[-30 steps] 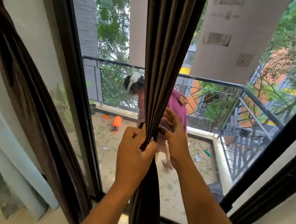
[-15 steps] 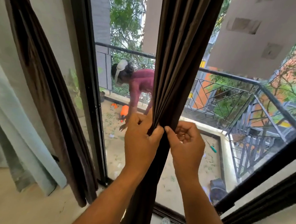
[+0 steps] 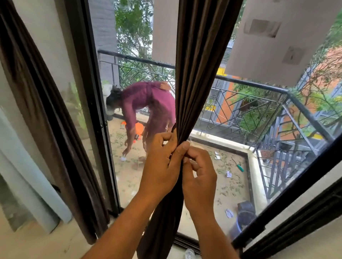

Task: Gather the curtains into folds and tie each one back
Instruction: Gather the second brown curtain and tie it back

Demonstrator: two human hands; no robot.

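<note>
Grip: my left hand (image 3: 161,164) clutches the dark brown pleated fabric curtain (image 3: 197,71) gathered tight, my right hand (image 3: 200,177) pinching its folds alongside.

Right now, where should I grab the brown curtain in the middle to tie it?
Grab the brown curtain at its pinched waist, where the left hand and right hand squeeze it. The folds bunch narrowest there, probably thin enough to wrap. Reach from the room side, in front.

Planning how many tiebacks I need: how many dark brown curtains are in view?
2. One brown curtain hangs at centre, gathered in both hands; another hangs at left beside the window frame. More may lie outside the view.
</note>
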